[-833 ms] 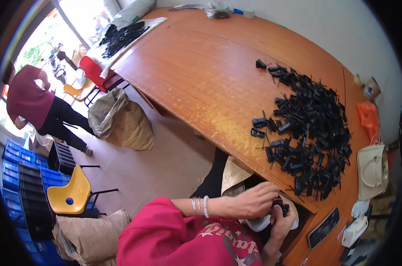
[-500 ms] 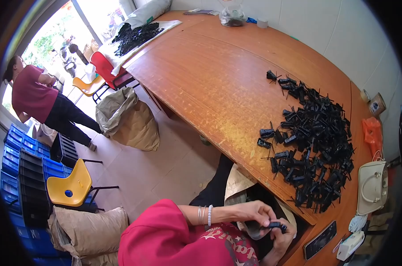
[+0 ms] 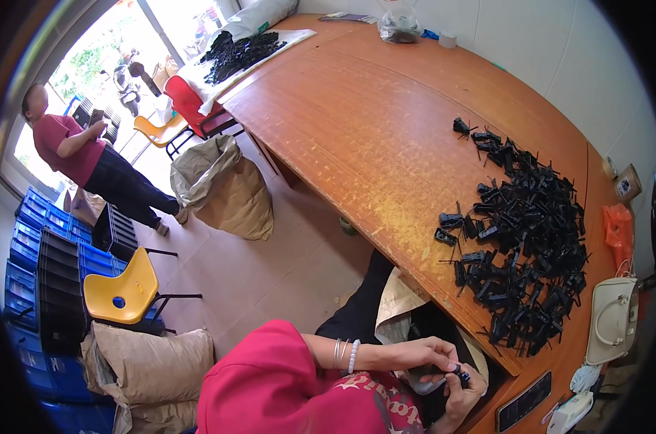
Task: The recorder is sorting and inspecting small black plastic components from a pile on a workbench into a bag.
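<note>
Over my lap, just off the table's near edge, my two hands meet at a small black plastic part (image 3: 461, 374). My left hand (image 3: 429, 354), with bracelets at its wrist, reaches in from the left and pinches the part's upper end between thumb and fingers. My right hand (image 3: 464, 396) grips the same part from the right, its fingers curled round the lower side. The fingers hide much of the part. On the table beside them lies a large heap of similar black parts (image 3: 523, 246) with thin prongs sticking out.
The wooden table (image 3: 357, 130) fills the right side. At its near right are a phone (image 3: 523, 402) and a cream handbag (image 3: 611, 322). An open sack (image 3: 230, 188) stands on the floor, near a yellow chair (image 3: 125, 289). By the doorway stands another person (image 3: 78, 152).
The black part has turned between my hands, showing its end more. My view has shifted slightly. The other person has turned, with a forearm raised and a dark object at the hand.
</note>
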